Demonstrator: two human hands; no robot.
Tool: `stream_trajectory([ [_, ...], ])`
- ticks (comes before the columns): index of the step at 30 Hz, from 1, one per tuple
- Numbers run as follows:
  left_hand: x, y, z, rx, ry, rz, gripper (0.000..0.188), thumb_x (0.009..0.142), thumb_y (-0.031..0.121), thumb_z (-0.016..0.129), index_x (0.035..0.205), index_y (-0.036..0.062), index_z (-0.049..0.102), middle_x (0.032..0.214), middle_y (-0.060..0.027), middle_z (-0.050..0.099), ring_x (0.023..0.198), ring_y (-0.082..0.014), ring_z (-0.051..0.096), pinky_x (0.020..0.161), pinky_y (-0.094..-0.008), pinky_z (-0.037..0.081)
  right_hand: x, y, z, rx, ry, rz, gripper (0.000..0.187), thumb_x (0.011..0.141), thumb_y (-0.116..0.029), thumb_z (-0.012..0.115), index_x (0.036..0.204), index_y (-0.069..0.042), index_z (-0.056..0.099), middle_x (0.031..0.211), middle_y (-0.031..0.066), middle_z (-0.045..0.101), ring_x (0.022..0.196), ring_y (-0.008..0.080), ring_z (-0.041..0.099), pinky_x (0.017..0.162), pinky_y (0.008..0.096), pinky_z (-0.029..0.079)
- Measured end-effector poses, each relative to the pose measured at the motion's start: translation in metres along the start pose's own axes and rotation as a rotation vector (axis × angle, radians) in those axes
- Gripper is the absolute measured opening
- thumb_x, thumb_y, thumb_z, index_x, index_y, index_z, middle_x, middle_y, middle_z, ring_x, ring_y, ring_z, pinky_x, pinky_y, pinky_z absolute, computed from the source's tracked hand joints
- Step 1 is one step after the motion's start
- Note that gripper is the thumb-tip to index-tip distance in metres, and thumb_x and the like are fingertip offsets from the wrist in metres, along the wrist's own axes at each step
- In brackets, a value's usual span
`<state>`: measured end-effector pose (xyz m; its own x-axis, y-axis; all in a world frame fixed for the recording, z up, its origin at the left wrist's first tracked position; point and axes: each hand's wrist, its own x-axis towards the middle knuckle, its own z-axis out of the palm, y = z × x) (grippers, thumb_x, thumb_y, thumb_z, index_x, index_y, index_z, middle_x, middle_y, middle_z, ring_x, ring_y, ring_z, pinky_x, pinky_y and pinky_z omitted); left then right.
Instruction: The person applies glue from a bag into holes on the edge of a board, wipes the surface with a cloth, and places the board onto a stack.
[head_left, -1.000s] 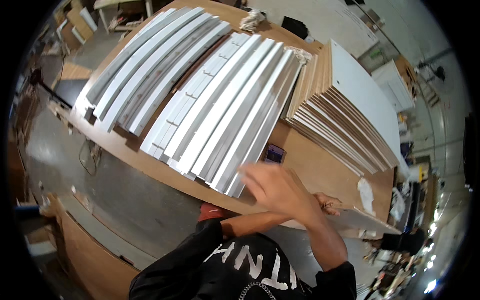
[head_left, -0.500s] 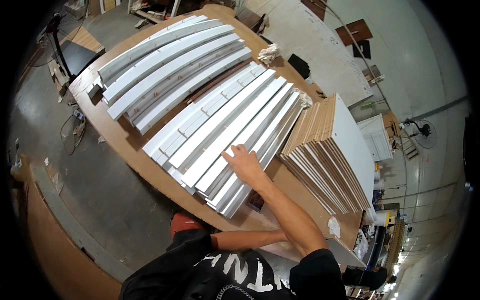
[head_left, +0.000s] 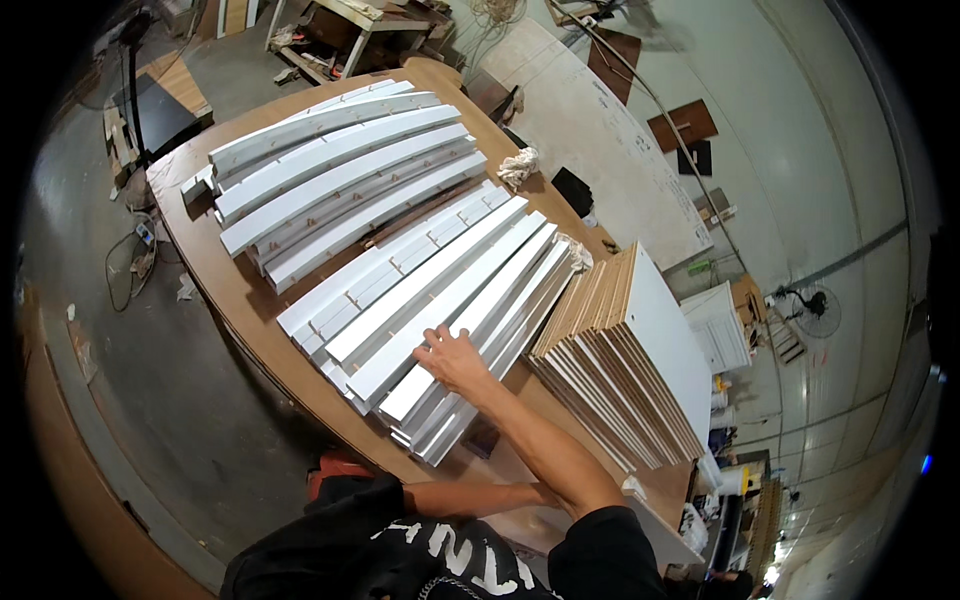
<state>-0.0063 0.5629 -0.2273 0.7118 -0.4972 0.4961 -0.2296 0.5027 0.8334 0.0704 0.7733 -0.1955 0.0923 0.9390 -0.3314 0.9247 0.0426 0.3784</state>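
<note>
Long white strips (head_left: 435, 283) lie side by side in a near stack on a brown table, some with small brown pegs along them. My right hand (head_left: 455, 362) reaches across this stack, its fingers bent over the edge of one white strip (head_left: 402, 398) close to its near end. The strip still lies among the others. My left forearm (head_left: 470, 497) crosses in front of my body and passes behind the right forearm, which hides the left hand.
A second group of white strips (head_left: 345, 160) lies farther left on the table (head_left: 245, 315). White-faced panels (head_left: 665, 350) are stacked at right. A crumpled pale cloth (head_left: 518, 168) sits by the far edge. Beyond are a fan (head_left: 808, 310) and a workbench (head_left: 365, 20).
The view has shifted, so the table and stacks appear lower and slightly farther left. My right hand stays at about the same place on the strips.
</note>
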Motion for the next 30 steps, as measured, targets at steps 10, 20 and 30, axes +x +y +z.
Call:
stream_trajectory([
  [10,0.035,-0.086,0.004,0.22,0.103,0.141,0.051,0.08,0.013,0.063,0.129,0.0007,0.051,0.13,-0.0159,0.055,0.123,-0.0281,0.048,0.104,-0.0394,0.036,-0.072,0.012,-0.056,0.044,0.342,-0.137,0.022,0.086,-0.013,0.052,0.108,-0.008,0.052,0.096,0.0109,0.054,0.101,0.025,0.054,0.082,0.0414,0.043],
  [20,0.026,-0.037,-0.01,0.108,0.002,0.053,0.034,0.096,0.024,0.055,0.126,0.0068,0.056,0.101,-0.0165,0.066,0.089,-0.019,0.063,0.078,-0.0349,0.047,-0.234,0.047,-0.251,0.767,1.355,0.464,0.044,0.077,-0.018,0.063,0.116,-0.001,0.051,0.104,0.0149,0.057,0.105,0.0285,0.056,0.089,0.0413,0.047],
  [30,0.013,0.029,0.02,0.18,-0.09,-0.162,0.042,0.096,0.024,0.058,0.133,0.006,0.052,0.12,-0.0146,0.063,0.102,-0.0142,0.059,0.088,-0.0312,0.047,-0.493,0.101,-0.331,0.554,1.839,0.814,0.037,0.092,-0.013,0.052,0.12,0.011,0.053,0.105,0.0228,0.061,0.094,0.0269,0.062,0.087,0.0328,0.05],
])
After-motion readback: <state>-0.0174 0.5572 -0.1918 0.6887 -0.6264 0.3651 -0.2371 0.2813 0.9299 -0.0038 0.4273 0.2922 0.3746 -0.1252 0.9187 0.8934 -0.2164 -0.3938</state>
